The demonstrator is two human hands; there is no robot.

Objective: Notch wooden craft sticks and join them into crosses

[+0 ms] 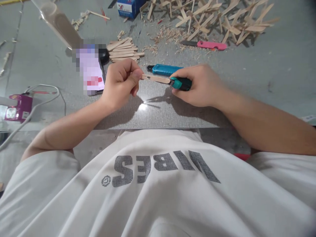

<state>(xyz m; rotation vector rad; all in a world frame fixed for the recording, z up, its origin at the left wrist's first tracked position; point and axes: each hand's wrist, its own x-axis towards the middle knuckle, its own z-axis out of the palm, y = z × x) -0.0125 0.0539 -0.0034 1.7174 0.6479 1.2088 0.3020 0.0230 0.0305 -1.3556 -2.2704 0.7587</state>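
Observation:
Between thumb and fingers, my left hand (123, 84) pinches one end of a flat wooden craft stick (159, 79). My right hand (203, 85) is wrapped round a teal and black utility knife (181, 83), whose tip end meets the stick's right end. Whether the blade cuts into the wood I cannot tell. Just behind the stick lies a blue box cutter (166, 69) on the grey table (118, 117). A stack of craft sticks (124, 49) rests beyond my left hand.
A phone (91, 70) stands left of my left hand. Wood shavings (170, 34), a pink-handled knife (212, 45), a heap of joined sticks (209, 19) and a blue box (129, 8) lie at the back. A purple plug adapter (18, 107) with a white cable (55, 87) is at left.

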